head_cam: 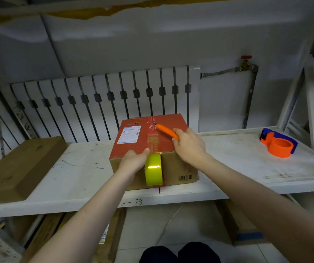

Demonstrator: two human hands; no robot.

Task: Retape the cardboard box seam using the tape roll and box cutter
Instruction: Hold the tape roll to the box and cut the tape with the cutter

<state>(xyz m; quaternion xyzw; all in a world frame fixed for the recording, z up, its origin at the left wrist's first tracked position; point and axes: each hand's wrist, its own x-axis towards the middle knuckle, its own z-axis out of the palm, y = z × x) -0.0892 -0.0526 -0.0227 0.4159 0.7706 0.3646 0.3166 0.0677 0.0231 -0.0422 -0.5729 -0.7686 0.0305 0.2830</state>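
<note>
So the box [173, 168] sits on the white shelf [76, 168], left hand [133, 160] holding the yellow tape roll [153, 168] against its front edge, right hand [189, 147] gripping the orange box cutter [166, 130], tip on the top seam.

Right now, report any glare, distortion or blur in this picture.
Head view: a glare streak on the roll; wide-angle bending bows the shelf and radiator; edges go soft, and the box label is too blurred to read.
</note>
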